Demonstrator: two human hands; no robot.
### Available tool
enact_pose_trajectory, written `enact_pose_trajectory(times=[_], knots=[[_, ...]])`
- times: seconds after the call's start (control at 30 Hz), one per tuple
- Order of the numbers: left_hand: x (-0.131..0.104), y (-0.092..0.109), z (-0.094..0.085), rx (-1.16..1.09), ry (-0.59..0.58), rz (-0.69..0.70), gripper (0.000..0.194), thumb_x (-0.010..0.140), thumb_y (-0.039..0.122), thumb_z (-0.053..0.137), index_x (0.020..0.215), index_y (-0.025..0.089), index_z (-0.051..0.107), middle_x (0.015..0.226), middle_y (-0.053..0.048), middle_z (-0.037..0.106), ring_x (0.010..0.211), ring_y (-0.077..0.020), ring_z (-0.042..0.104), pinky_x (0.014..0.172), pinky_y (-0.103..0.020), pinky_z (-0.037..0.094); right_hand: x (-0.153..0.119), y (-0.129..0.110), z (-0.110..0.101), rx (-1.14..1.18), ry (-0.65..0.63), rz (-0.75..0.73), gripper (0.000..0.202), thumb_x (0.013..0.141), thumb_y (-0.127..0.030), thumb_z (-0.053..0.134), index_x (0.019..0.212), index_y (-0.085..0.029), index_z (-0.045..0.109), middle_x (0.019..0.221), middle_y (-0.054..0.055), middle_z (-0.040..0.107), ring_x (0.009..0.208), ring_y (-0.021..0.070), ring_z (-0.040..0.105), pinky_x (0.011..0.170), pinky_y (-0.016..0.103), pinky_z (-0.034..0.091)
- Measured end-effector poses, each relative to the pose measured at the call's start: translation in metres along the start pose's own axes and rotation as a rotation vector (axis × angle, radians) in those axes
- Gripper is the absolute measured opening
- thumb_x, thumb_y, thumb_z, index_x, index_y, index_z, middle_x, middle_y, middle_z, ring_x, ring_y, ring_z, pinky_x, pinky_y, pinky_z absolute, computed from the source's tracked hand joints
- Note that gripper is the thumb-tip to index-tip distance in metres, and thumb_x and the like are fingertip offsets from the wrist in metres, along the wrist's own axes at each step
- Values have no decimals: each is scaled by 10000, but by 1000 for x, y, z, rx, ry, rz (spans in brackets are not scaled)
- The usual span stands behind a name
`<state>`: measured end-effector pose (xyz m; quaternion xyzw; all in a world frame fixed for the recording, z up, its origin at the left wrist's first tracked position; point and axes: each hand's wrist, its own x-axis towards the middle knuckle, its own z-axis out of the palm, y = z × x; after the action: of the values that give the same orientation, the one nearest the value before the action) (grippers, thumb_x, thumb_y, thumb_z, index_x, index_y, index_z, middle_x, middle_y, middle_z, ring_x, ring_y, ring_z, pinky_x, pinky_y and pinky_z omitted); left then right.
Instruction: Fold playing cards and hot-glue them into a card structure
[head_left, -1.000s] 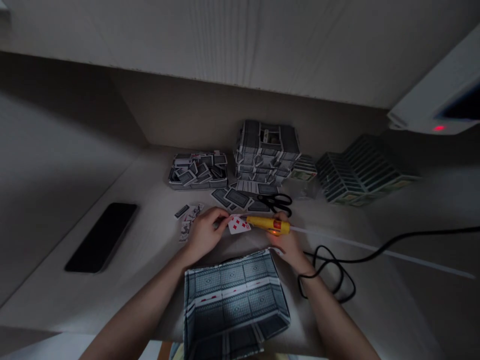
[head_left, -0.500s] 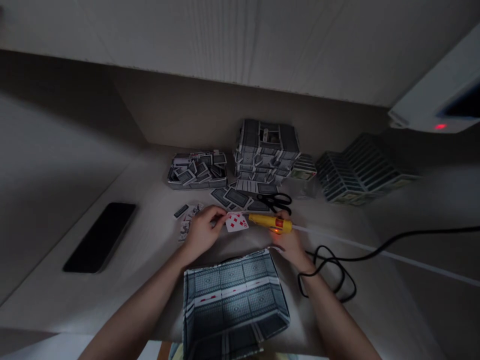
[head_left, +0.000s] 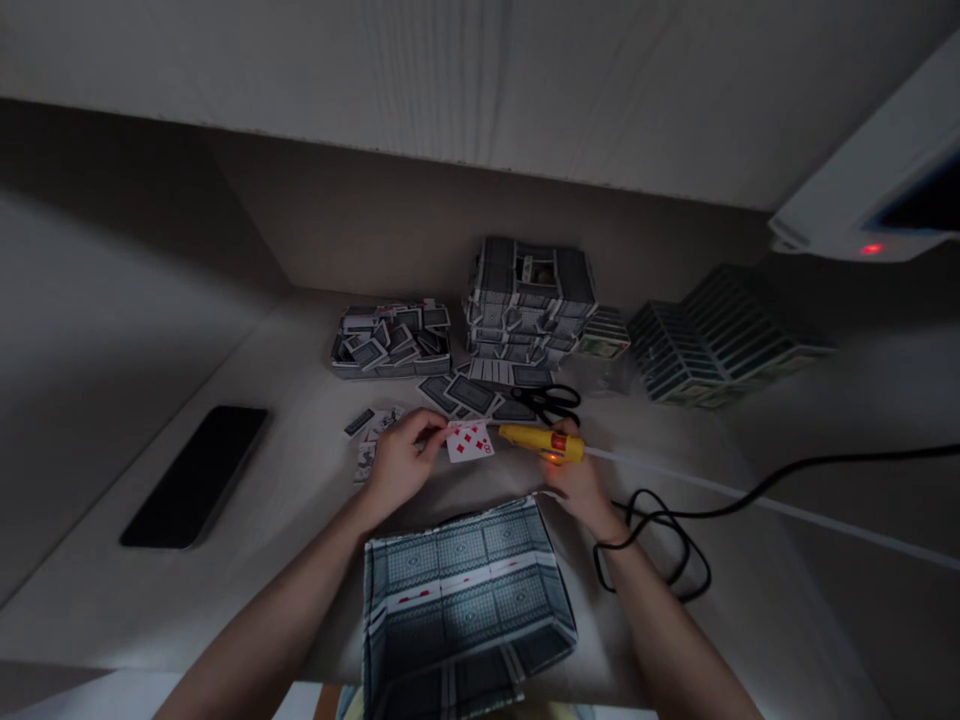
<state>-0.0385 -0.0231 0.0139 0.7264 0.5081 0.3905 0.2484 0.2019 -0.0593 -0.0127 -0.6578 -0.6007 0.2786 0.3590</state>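
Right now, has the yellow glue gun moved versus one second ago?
Yes, slightly: judged against the black scissors, the yellow glue gun in the right hand sits a little farther to the right.

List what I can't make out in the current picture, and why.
All in the head view:
Right hand: some fingers hidden behind the yellow glue gun.
Face-up cards: partly covered by the left hand.
Patterned box: lower-left corner cut off by the bottom edge.
White device: cut off by the right edge.
Black cord: far end past the right edge.
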Motion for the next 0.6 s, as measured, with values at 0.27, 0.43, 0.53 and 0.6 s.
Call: enact_pose_trajectory(times=[0.27, 0.43, 0.53, 0.6], knots=[[7, -11, -6, -90, 142, -70, 116, 758, 295, 552, 775, 184, 582, 742, -4, 650, 646, -116, 605, 605, -222, 479, -5, -23, -7, 327, -132, 269, 322, 617, -363, 600, 862, -155, 579, 781, 61, 658, 615, 178, 596, 530, 273, 479], [13, -19, -12, -187, 218, -132, 144, 738, 314, 572, 776, 175, 577, 697, 1, 646, 623, -113, 610, 577, -212, 480, -5, -26, -10, 437, -183, 376, 329, 590, -358, 655, 823, -130, 614, 771, 55, 662, 573, 158, 584, 505, 255, 476], [15, -21, -16, -227, 247, -159, 152, 727, 310, 584, 782, 169, 573, 686, 1, 645, 609, -112, 612, 567, -209, 479, -5, -20, -11, 406, -194, 365, 321, 599, -379, 646, 809, -138, 617, 770, 54, 666, 613, 178, 599, 533, 271, 483], [17, -22, -19, -246, 272, -169, 151, 719, 306, 594, 784, 171, 571, 682, 5, 644, 603, -109, 612, 559, -205, 477, -6, -17, -12, 301, -203, 326, 321, 627, -420, 619, 796, -148, 617, 757, 56, 668, 611, 184, 600, 522, 273, 471]])
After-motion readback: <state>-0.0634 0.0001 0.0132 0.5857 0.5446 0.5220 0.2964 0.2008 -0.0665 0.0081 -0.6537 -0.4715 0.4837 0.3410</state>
